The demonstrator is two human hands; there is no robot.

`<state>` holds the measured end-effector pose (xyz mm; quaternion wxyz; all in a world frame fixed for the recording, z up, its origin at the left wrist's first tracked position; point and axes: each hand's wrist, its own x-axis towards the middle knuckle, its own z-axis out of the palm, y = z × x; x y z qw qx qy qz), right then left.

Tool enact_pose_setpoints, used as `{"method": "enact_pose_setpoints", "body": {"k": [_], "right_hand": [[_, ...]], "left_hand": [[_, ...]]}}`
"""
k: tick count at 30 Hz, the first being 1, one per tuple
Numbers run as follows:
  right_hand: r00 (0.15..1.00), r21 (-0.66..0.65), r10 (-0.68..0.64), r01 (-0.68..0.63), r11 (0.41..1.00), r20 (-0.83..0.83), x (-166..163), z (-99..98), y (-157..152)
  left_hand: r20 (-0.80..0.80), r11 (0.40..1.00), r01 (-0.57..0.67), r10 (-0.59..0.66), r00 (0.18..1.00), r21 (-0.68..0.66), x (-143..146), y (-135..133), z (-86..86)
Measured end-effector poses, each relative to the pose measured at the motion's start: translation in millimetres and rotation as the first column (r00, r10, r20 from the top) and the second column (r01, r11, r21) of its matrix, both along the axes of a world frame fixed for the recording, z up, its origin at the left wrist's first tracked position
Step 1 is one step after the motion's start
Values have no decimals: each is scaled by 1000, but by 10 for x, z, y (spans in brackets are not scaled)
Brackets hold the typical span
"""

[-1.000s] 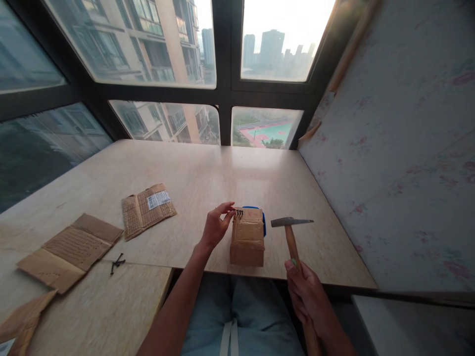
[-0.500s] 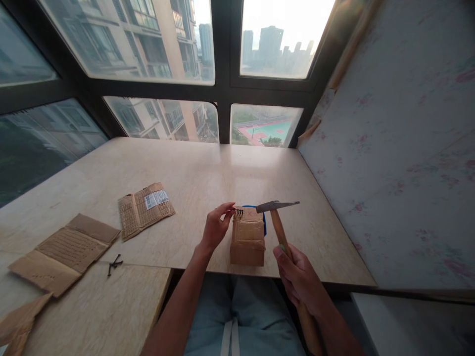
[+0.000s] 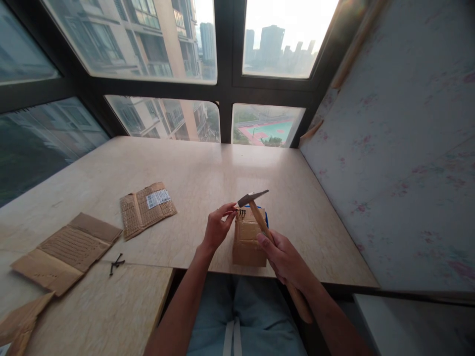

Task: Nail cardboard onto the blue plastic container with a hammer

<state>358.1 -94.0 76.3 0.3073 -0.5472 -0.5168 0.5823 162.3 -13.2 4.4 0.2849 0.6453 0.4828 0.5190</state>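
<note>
My right hand (image 3: 280,254) is wrapped round the wooden handle of a hammer (image 3: 261,220). The hammer's metal head is raised over the far left part of a small cardboard box (image 3: 249,252). Several dark nails (image 3: 242,213) stand in a short row in the box's top. Beside that row, my left hand (image 3: 218,225) has thumb and forefinger pinched together on a nail, mostly hidden by the fingertips. Behind the box a bit of a blue object (image 3: 266,218) shows.
Loose dark nails (image 3: 117,264) lie on the pale tabletop (image 3: 178,163) at the left. Near them are a folded cardboard piece (image 3: 70,252), a labelled cardboard piece (image 3: 148,209) and another cardboard scrap (image 3: 24,321). Windows (image 3: 274,44) stand behind, and a papered wall (image 3: 401,163) borders the right.
The hammer and my right hand have moved left, bringing the head from the box's right side to above the nails. My left hand stays pinched at the same spot.
</note>
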Motion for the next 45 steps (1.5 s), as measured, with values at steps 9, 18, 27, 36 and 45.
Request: {"method": "enact_pose_setpoints", "body": {"k": [9,18,27,36,45], "right_hand": [[996,-27,-66,65,998,-52,126,-86,-16],[980,-110,-161,148,983,-120,232,-160,-91],[971,-132,-174,153,979,-161,263,-219,-109],[972,-138,-162,139,981,-170,272,-288,-121],[974,-135,-150,128,983,-169,259,-303,-94]], "left_hand": [[-52,994,-4,10,999,113,46,6,289],[-145,974,224,-216,965,41,152,193,356],[-173,968,249,-247,953,-8,152,178,343],[-183,968,248,-237,954,38,183,144,326],[-113,980,195,-197,974,-33,157,165,143]]}}
